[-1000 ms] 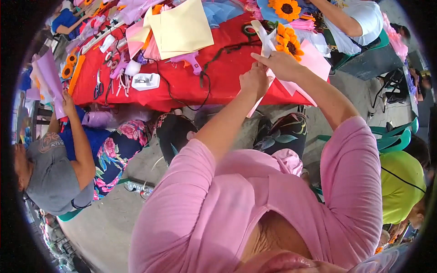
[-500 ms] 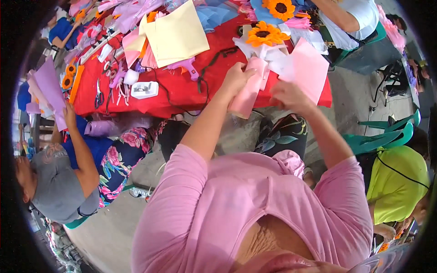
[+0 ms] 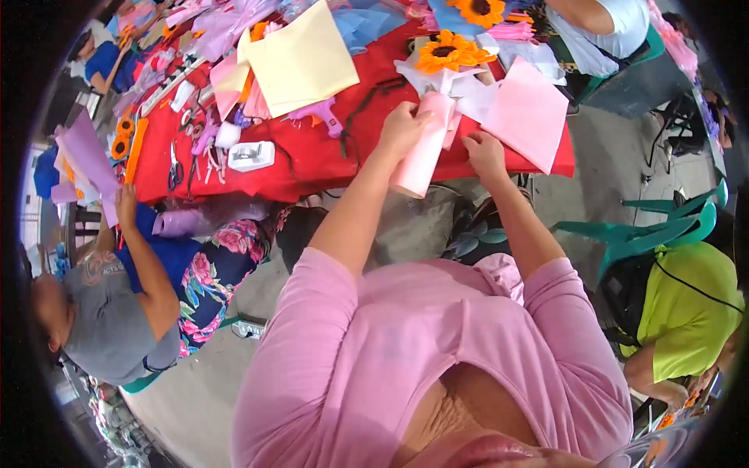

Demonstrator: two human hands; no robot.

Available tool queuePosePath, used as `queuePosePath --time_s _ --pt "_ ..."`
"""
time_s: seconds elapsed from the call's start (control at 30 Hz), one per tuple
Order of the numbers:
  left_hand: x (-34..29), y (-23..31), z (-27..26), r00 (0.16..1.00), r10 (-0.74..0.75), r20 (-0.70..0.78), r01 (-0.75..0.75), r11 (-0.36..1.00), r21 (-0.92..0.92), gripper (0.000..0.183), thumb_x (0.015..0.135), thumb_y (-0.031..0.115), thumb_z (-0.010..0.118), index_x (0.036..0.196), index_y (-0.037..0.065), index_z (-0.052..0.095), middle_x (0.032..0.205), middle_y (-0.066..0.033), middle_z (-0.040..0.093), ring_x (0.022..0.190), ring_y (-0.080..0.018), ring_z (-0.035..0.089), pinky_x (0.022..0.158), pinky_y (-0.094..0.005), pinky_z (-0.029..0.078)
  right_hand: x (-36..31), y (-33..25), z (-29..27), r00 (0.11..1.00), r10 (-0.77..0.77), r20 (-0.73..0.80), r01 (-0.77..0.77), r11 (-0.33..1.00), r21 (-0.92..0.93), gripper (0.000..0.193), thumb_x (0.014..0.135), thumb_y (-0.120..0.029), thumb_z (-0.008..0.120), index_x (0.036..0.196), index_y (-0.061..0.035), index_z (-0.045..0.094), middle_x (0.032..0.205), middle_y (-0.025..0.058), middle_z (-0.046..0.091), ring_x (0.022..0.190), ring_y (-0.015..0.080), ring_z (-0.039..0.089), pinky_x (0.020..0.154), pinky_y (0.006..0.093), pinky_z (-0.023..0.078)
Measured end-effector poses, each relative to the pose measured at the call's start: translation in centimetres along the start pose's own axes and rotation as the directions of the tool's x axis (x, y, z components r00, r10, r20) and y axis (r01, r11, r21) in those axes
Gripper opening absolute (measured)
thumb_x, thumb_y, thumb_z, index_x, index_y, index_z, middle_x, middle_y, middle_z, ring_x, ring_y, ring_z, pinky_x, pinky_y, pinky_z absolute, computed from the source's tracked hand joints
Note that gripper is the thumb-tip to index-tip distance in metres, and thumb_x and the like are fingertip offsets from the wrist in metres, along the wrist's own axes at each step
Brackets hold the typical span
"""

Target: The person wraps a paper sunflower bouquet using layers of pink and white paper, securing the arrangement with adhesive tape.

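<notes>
My left hand (image 3: 402, 130) is closed around the side of a pink roll of wrapping material (image 3: 425, 152), which slants over the red-covered table's front edge. Beside it, my right hand (image 3: 485, 154) has its fingers curled together at the table edge; whatever they may pinch is too small to make out. A pale pink sheet (image 3: 529, 117) lies just beyond that hand, its corner hanging toward me. Behind the roll, an orange sunflower (image 3: 454, 51) with a dark centre rests against white wrapping (image 3: 476, 95).
Cream sheets (image 3: 300, 58), a purple glue gun (image 3: 321, 115), a white tape dispenser (image 3: 250, 155) and scissors (image 3: 175, 166) lie on the red tablecloth (image 3: 312, 160). A person in grey (image 3: 117, 312) sits at my left holding purple sheets. Green chairs (image 3: 655, 234) stand at right.
My right hand has drawn slightly nearer and lower, its fingers now bunched. The roll has turned a little in my left hand and looks paler.
</notes>
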State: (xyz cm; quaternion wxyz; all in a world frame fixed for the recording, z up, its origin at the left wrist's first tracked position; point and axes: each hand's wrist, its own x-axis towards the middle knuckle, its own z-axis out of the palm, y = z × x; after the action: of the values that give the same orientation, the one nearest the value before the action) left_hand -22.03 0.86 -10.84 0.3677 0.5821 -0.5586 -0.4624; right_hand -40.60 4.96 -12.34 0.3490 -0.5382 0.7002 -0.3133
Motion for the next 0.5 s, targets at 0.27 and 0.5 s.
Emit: queuePosePath --time_s 0.27,0.5 --pt "-1.5 3.2 -0.5 0.991 -0.06 -0.123 0.104 0.915 0.391 0.045 0.073 0.041 0.061 0.1 0.005 0.054 0.1 -0.0185 0.06 0.094 -0.0321 0.059 0.079 -0.0438 0.046 -4.6 -4.3 -1.0 0.934 -0.34 -0.112 0.334 0.94 -0.069 0.025 0.077 -0.016 0.061 0.095 -0.0001 0.06 0.076 0.0139 0.059 0.069 0.0263 0.057 0.066 0.0348 0.045" --pt "-5.7 2.5 -6.4 0.969 0.22 -0.117 -0.163 0.914 0.371 0.039 0.077 0.029 0.058 0.104 0.001 0.054 0.093 -0.0222 0.059 0.087 -0.0339 0.059 0.073 -0.04 0.046 -6.5 -15.3 2.2 0.723 -0.69 -0.03 0.69 0.72 0.075 0.016 0.079 -0.007 0.059 0.094 -0.0012 0.061 0.076 0.0113 0.061 0.063 0.0186 0.057 0.06 0.0285 0.046"
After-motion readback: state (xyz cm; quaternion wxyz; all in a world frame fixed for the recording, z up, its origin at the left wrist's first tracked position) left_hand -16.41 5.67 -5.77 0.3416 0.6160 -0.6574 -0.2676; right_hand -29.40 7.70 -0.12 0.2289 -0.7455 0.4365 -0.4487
